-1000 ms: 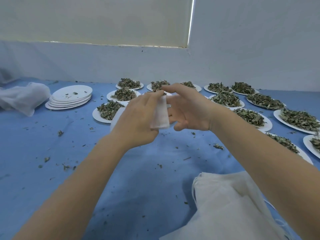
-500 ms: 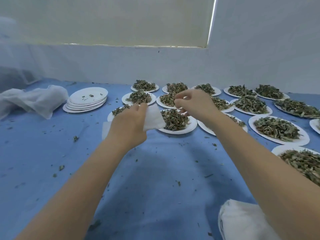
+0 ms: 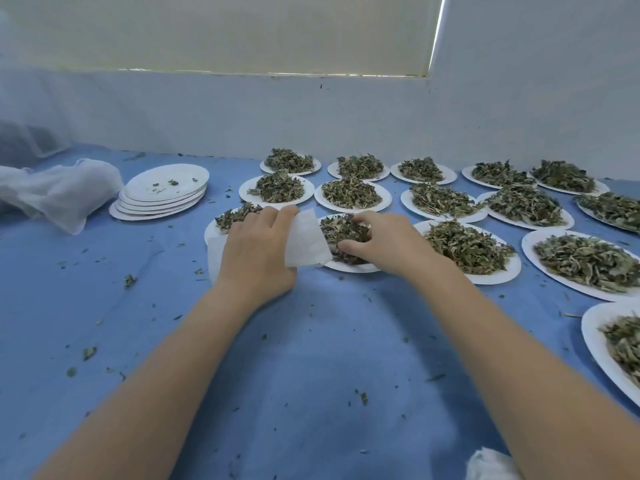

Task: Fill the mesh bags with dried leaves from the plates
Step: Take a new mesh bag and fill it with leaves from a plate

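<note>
Fingers of the right hand (image 3: 381, 242) curl into the dried leaves (image 3: 341, 228) on the nearest plate (image 3: 349, 266), clutching a pinch. Left hand (image 3: 258, 251), at nine o'clock of that plate, pinches a small white mesh bag (image 3: 304, 239) upright over the plate's rim. Roughly fourteen heaped plates spread from twelve to three o'clock; one stack of empty plates (image 3: 162, 192) sits at ten o'clock.

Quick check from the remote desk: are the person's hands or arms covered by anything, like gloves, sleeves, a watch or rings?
Nothing shows. The left hand and right hand are bare, without gloves, rings or a watch. Both forearms are bare to the frame's bottom edge, with no sleeve cuffs in view.
</note>
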